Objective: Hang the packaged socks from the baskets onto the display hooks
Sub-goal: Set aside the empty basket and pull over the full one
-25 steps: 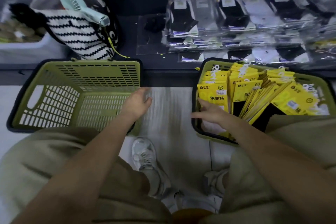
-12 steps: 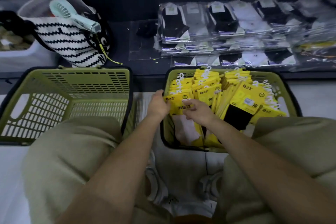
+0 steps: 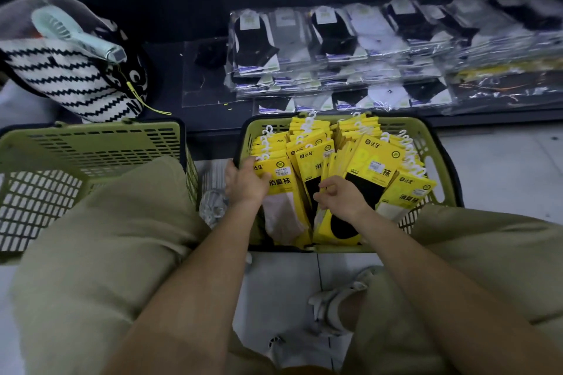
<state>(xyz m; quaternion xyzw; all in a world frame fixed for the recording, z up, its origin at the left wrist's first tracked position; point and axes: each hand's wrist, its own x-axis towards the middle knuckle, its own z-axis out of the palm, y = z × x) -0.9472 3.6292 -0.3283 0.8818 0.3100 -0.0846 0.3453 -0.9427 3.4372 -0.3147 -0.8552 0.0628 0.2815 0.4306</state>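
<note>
So, progress: early, by my reading. The right basket (image 3: 405, 122) is packed with yellow sock packs (image 3: 377, 158) standing in rows, white hangers (image 3: 409, 155) up.
Done: cannot tell; no pack is seen on a hook.
Left to do: nearly the whole basketful, judging by how tightly it is filled.
Display hooks: not in view (the camera looks down at the floor).
Left basket (image 3: 91, 143): no packs in the part that shows; a knee hides the rest.
Left hand (image 3: 248, 186): at the basket's near left corner, gripping the front pack (image 3: 281, 173), thumb across its yellow face.
Right hand (image 3: 344, 198): fingers curled in, pinching among the middle row of packs; which single pack, cannot tell.
Both forearms: reaching forward and down between the knees.
Behind: clear-wrapped socks (image 3: 335, 49) stacked on a dark ledge; striped bag (image 3: 76, 79) at the left.
</note>
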